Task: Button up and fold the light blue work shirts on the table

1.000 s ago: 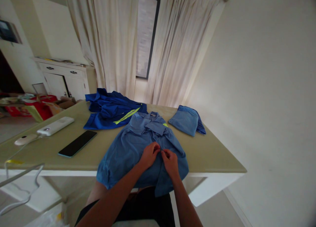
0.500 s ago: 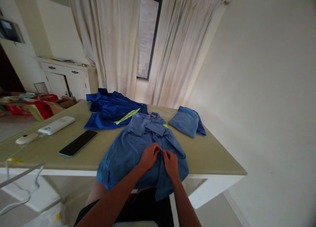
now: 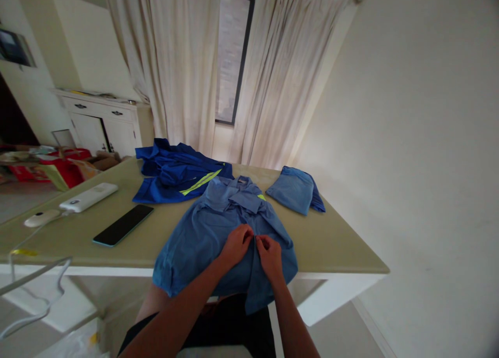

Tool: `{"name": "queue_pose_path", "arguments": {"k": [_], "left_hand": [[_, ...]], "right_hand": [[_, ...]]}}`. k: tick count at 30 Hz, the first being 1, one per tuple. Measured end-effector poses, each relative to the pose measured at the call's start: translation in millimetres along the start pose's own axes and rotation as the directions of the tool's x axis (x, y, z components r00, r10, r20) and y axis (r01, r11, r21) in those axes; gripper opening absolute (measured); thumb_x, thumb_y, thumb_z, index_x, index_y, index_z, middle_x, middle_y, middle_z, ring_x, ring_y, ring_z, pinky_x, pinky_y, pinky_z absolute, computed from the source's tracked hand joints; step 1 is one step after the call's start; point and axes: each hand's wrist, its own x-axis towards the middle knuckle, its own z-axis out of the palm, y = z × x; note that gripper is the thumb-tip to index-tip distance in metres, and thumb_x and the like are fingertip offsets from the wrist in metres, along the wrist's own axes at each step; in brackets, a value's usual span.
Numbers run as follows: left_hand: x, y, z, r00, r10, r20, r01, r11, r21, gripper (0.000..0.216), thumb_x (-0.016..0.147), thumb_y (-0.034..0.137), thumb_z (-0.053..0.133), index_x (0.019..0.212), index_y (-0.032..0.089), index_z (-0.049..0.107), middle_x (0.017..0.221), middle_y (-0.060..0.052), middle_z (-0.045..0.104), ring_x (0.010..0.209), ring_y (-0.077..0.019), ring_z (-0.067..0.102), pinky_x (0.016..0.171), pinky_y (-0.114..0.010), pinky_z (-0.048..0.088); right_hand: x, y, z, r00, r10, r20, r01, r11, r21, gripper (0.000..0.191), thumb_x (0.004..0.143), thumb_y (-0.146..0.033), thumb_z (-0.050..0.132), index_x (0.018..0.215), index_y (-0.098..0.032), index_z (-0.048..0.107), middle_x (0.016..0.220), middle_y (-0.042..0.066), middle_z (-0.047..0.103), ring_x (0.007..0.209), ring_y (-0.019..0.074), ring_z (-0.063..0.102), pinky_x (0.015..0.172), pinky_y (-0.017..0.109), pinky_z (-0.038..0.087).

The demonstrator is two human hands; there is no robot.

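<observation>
Seen from the head camera, a person seated at a pale green table (image 3: 343, 243) works at the front of a light blue work shirt (image 3: 202, 238) that lies spread face-up near the table's front edge, its hem hanging over the side toward the lap. The left hand (image 3: 235, 245) and the right hand (image 3: 270, 255) meet at the shirt's centre placket, each pinched closed on the cloth, fingertips almost touching; whether a button sits between them is too small to tell. The collar points away, toward a crumpled dark blue jacket with a yellow-green stripe (image 3: 177, 173) that touches the shirt's far end. A folded light blue garment (image 3: 295, 189) rests to the right, near but apart. To the left lie a black phone (image 3: 123, 225), a white power bank (image 3: 89, 197) and a white mouse-shaped device (image 3: 37, 219), well clear of the hands. Curtains (image 3: 183, 62) and a white cabinet (image 3: 101, 121) fill the background. The likely risks: with so much cloth hanging off the edge, a tug at the placket could drag the shirt toward the lap and undo its flat lay; a pinch on bunched fabric could misalign the two front edges; and pulling the shirt could drag the jacket with it.
</observation>
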Motion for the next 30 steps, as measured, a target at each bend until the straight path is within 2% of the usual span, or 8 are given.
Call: {"name": "queue_pose_path", "arguments": {"k": [3,7,14,22,26,30], "left_hand": [[2,-1,-1,0.999,-0.032,0.013,0.033,0.993,-0.113,0.012,0.087,0.012,0.053,0.089,0.022,0.059,0.085,-0.002,0.067,0.080,-0.0184,0.065,0.077,-0.031,0.050],[1,-2,-1,0.998,-0.052,0.039,0.060,0.974,-0.219,0.015,0.083,0.012,0.056,0.093,0.022,0.060,0.088,-0.001,0.070,0.081,-0.0171,0.068,0.077,-0.030,0.053],[1,0,-2,0.993,-0.119,0.021,0.121,0.970,-0.210,0.009,0.088,0.029,0.063,0.093,0.023,0.059,0.084,-0.002,0.071,0.078,-0.0188,0.069,0.075,-0.032,0.054],[3,-6,-3,0.988,-0.152,-0.003,0.149,0.974,-0.173,0.007,0.088,0.025,0.058,0.094,0.024,0.060,0.088,-0.003,0.073,0.082,-0.0196,0.070,0.078,-0.033,0.054],[3,-7,-2,0.991,-0.135,0.013,0.136,0.976,-0.168,0.007,0.088,0.023,0.058,0.094,0.024,0.060,0.088,-0.002,0.073,0.082,-0.0187,0.070,0.079,-0.032,0.054],[3,-9,-2,0.993,-0.117,0.022,0.119,0.975,-0.187,0.008,0.088,0.021,0.058,0.096,0.023,0.060,0.090,-0.002,0.072,0.085,-0.0184,0.069,0.081,-0.032,0.054]], "right_hand": [[2,1,0,1.000,0.026,-0.010,-0.026,0.999,-0.048,0.036,0.086,-0.046,0.059,0.094,-0.017,0.080,0.061,0.003,0.067,0.059,0.0214,0.061,0.059,0.030,0.043],[5,0,0,1.000,0.017,-0.016,-0.018,0.996,-0.084,0.032,0.083,-0.045,0.062,0.089,-0.018,0.079,0.059,0.002,0.064,0.057,0.0207,0.059,0.057,0.030,0.040],[10,-4,2,0.999,0.028,0.042,-0.021,0.986,-0.163,0.024,0.084,-0.038,0.063,0.086,-0.019,0.076,0.060,0.003,0.067,0.057,0.0213,0.061,0.056,0.030,0.038],[13,-6,-2,0.991,-0.058,0.122,0.072,0.991,-0.110,0.028,0.088,-0.043,0.061,0.083,-0.019,0.075,0.066,0.004,0.070,0.062,0.0217,0.063,0.060,0.030,0.041],[11,-4,-1,0.990,-0.082,0.113,0.090,0.994,-0.067,0.029,0.089,-0.043,0.060,0.084,-0.019,0.075,0.067,0.004,0.070,0.062,0.0210,0.063,0.060,0.030,0.043],[9,-4,1,0.994,-0.071,0.086,0.080,0.992,-0.098,0.027,0.087,-0.044,0.062,0.084,-0.020,0.075,0.065,0.003,0.069,0.060,0.0212,0.062,0.059,0.030,0.042]]}}
